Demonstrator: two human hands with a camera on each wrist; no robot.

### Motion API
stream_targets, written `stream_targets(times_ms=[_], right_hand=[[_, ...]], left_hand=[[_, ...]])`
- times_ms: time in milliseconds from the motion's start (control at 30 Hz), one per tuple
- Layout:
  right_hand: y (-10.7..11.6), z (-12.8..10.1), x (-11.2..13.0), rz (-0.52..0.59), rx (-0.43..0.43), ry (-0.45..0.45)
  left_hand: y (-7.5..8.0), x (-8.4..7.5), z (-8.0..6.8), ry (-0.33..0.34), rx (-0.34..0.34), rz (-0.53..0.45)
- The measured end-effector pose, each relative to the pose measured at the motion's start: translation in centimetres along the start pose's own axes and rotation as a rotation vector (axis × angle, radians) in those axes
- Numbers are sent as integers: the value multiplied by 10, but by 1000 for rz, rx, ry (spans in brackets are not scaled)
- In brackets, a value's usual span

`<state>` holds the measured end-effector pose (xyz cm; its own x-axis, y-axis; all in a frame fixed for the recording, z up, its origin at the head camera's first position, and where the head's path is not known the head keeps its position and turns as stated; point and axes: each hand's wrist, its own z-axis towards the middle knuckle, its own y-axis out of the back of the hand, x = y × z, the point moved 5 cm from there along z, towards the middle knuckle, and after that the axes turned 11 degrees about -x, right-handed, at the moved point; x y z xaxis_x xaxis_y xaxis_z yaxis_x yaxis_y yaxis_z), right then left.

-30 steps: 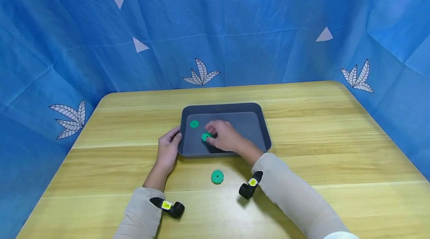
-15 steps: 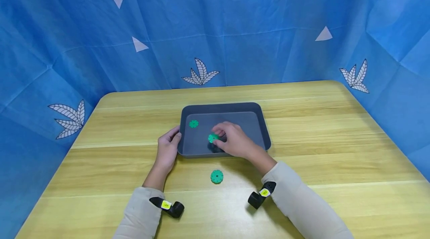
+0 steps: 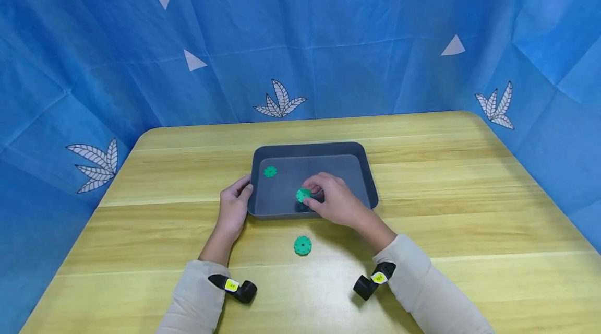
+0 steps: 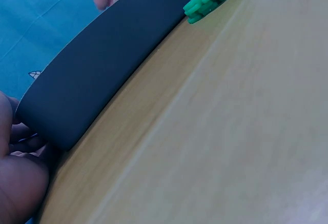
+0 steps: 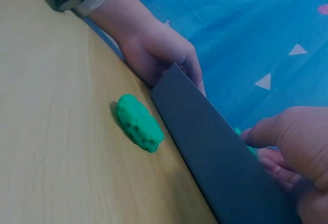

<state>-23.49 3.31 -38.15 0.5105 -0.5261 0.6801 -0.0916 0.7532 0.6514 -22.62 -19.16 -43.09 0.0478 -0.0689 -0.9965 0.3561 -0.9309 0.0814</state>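
Beige sleeves (image 3: 197, 297) (black wrist cameras (image 3: 233, 288), yellow-tagged).

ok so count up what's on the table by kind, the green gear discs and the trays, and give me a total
Green gear discs: 3 – one in the tray's far left corner, one pinched by the right hand over the tray, one on the table in front of the tray.
Dark grey trays: 1.
Total: 4.

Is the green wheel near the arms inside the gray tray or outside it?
Outside. The green wheel lies flat on the wooden table, just in front of the gray tray, apart from its near wall.
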Motion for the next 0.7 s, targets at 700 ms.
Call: stream_targets(times_ms=[700], right_hand=[[7, -31, 27, 2, 107, 113]], left_hand=[[-1, 1, 1, 5, -3, -2]])
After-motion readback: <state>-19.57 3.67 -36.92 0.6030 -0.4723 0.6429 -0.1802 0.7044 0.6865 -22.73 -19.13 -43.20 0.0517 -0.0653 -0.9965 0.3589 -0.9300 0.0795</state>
